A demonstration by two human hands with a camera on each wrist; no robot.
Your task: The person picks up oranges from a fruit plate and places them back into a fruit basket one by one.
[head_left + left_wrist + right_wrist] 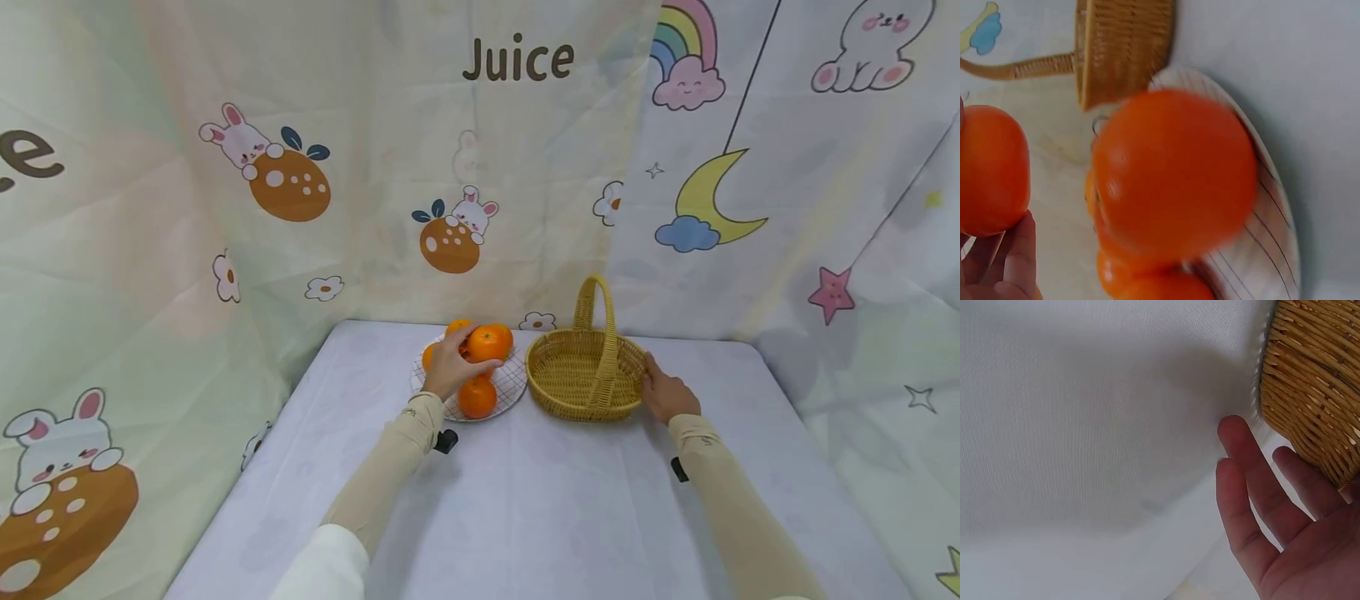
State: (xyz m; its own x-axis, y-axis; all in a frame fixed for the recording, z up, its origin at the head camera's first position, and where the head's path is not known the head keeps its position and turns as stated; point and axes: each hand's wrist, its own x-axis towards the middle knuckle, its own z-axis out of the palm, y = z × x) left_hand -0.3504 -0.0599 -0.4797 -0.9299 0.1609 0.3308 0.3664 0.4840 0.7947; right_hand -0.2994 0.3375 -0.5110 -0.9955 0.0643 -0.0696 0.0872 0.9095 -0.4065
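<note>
At the back of the table, my left hand (452, 364) holds an orange (489, 343) between thumb and fingers, over a plate. That held orange (992, 170) appears at the left edge of the left wrist view. More oranges lie on the round, line-patterned plate (513, 385), one of them a near orange (477, 397). Just right of the plate stands a wicker basket (567, 408) with a tall arched handle. My right hand (670, 395) grips the basket's right end at the rim. In the right wrist view some fingers (1259, 478) extend away from the wicker; the thumb is hidden.
A white cloth covers the table (555, 508). Printed fabric (390, 125) hangs behind and along both sides, close to the table's back edge. The basket handle (609, 342) rises above the basket's middle.
</note>
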